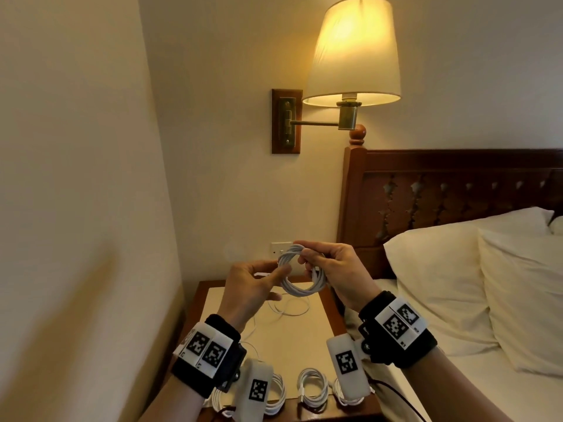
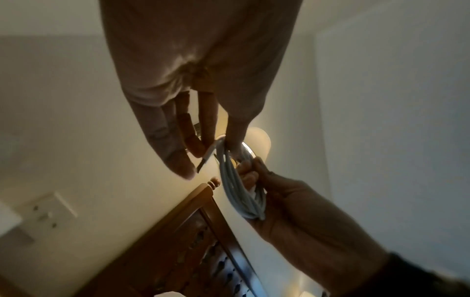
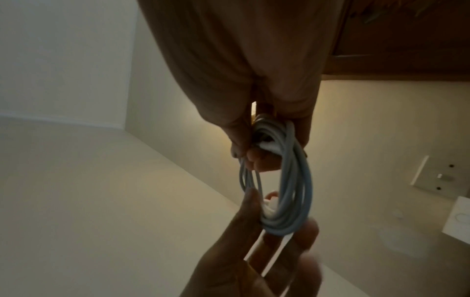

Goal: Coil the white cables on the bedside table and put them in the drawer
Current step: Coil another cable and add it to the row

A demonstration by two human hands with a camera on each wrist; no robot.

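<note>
Hanging at the centre of the head view, a white cable coil (image 1: 297, 271) is being held up above the bedside table (image 1: 307, 336), several loops bunched into a ring. The right hand (image 1: 333, 269) is gripping the coil's right side, fingers curled through the loops and thumb on top, likely to stop the turns springing apart. The left hand (image 1: 254, 283) is pinching the ring's left edge; in the left wrist view a short free end with its connector (image 2: 203, 162) is sticking out between the fingertips (image 2: 198, 148), so the hand seems to be tucking or wrapping that tail to lock the bundle.

Below, in the lower middle of the frame, a thin loose cable (image 1: 286, 310) is lying uncoiled on the table's pale top, apparently waiting its turn. Along the bottom edge, three finished coils (image 1: 312, 388) are sitting in a row at the table's front, partly hidden by the wrist cameras (image 1: 347, 363); they are probably parked there for the drawer, which is not showing.

Further out, a wall socket (image 1: 281, 248) sits behind the hands, a lit wall lamp (image 1: 353, 53) in the upper centre, a wooden headboard (image 1: 457, 190) and pillows (image 1: 451, 278) at right.

Black-and-white square markers are showing on the wristbands (image 1: 399, 325); the small print beside them is too tiny to read. No brand names are visible.
</note>
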